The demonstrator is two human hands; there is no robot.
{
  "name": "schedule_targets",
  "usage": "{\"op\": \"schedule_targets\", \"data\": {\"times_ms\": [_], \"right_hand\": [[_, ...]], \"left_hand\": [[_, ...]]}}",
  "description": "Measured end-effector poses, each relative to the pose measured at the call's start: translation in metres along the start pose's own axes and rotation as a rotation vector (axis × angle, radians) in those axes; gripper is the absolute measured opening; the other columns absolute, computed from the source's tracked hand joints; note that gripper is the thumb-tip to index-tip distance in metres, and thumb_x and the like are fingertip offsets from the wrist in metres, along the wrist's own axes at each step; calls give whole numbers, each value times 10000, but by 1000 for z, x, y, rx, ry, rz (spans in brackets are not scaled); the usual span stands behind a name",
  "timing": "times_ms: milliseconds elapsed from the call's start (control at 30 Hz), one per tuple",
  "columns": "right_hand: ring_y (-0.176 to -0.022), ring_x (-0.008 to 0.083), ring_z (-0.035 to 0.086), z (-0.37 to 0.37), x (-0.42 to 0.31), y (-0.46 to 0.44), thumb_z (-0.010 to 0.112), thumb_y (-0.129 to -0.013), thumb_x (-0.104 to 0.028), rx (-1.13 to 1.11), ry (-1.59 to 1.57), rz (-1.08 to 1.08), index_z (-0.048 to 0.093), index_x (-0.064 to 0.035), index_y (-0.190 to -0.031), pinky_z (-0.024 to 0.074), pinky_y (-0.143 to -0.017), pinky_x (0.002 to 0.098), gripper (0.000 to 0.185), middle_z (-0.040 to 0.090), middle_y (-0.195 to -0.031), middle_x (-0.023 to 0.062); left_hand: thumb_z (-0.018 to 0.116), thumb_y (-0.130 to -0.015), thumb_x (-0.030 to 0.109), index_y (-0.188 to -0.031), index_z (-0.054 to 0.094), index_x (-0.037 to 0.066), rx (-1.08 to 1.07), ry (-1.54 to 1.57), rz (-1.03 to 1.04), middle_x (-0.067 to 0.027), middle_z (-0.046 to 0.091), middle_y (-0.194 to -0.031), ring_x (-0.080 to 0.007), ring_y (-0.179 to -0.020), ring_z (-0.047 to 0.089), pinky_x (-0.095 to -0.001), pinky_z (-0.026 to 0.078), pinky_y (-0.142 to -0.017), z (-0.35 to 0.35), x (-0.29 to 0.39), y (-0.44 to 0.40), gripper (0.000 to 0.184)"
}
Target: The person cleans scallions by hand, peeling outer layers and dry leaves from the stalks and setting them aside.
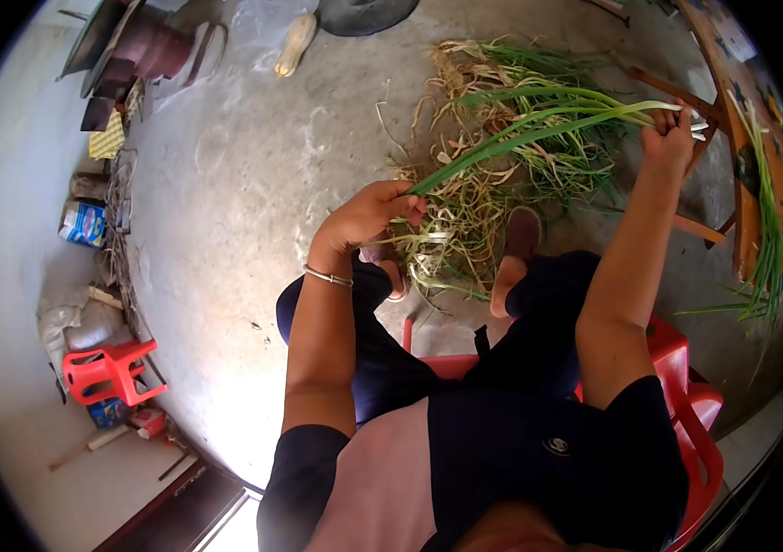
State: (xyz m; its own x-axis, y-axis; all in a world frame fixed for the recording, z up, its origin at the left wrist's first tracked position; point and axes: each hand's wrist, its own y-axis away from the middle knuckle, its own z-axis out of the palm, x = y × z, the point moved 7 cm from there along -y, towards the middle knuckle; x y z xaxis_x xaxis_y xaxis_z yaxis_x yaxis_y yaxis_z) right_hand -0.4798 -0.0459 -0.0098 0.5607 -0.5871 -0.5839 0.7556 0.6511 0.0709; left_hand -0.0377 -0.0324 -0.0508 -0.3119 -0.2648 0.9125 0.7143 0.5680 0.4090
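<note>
A few long scallions (538, 129) stretch between my two hands, above the floor. My left hand (375, 213), with a bangle on its wrist, pinches their green leaf tips. At the other end, my right hand (670, 136) is closed round the white root ends, which poke out past the fingers. Below them a large heap of scallions and dry, yellowed leaves (465, 207) lies on the floor, in front of and between my feet. More scallions (764, 221) rest on the wooden table to the right, their green leaves hanging over its edge.
I sit on a red plastic chair (685, 368). The wooden table (745, 221) stands close at my right. A pale squash (296, 44) and a dark round object (365, 13) lie on the floor ahead. Along the left wall are a small red chair (114, 371) and a blue box (85, 224).
</note>
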Motion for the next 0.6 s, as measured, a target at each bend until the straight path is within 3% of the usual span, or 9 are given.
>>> {"op": "schedule_targets", "data": {"times_ms": [200, 333, 400, 500, 600], "right_hand": [[-472, 88, 235, -18, -3, -16, 341, -954, -248, 11, 3, -6, 462, -17, -831, 194, -396, 232, 288, 288, -589, -6], [-462, 92, 222, -23, 0, -17, 347, -953, -251, 41, -7, 41, 465, -29, -824, 186, -397, 236, 283, 280, -569, -9], [-455, 96, 211, -27, -1, -14, 353, -951, -260, 130, 57, 24, 469, -38, -817, 184, -397, 238, 283, 281, -560, -10], [-457, 98, 215, -25, 0, -13, 363, -949, -263, 110, 18, 42, 470, -40, -817, 188, -396, 242, 280, 289, -561, -7], [-465, 97, 229, -21, 1, -10, 389, -941, -260, 117, -17, 24, 472, -38, -820, 196, -396, 242, 266, 296, -566, -7]], "left_hand": [[462, -913, 163, -989, 540, -22, -73, 499, 21, -18, 520, -824, -96, -649, 439, -281, 454, -741, 6, 17, 11, 215], [449, -916, 159, -971, 552, -21, 14, 477, 64, -2, 489, -756, -90, -627, 395, -257, 436, -684, -5, 27, 21, 215], [439, -919, 163, -945, 571, -12, -2, 39, 54, 13, 468, -704, -87, -630, 397, -235, 394, -618, -14, 25, 24, 220], [449, -913, 186, -915, 597, 25, 77, -114, 13, 38, 443, -662, -71, -611, 378, -208, 327, -558, -25, 17, 31, 219], [464, -895, 172, -901, 603, 35, 196, -182, -47, 37, 442, -649, -71, -596, 382, -214, 336, -558, -38, 15, 39, 195]]}}
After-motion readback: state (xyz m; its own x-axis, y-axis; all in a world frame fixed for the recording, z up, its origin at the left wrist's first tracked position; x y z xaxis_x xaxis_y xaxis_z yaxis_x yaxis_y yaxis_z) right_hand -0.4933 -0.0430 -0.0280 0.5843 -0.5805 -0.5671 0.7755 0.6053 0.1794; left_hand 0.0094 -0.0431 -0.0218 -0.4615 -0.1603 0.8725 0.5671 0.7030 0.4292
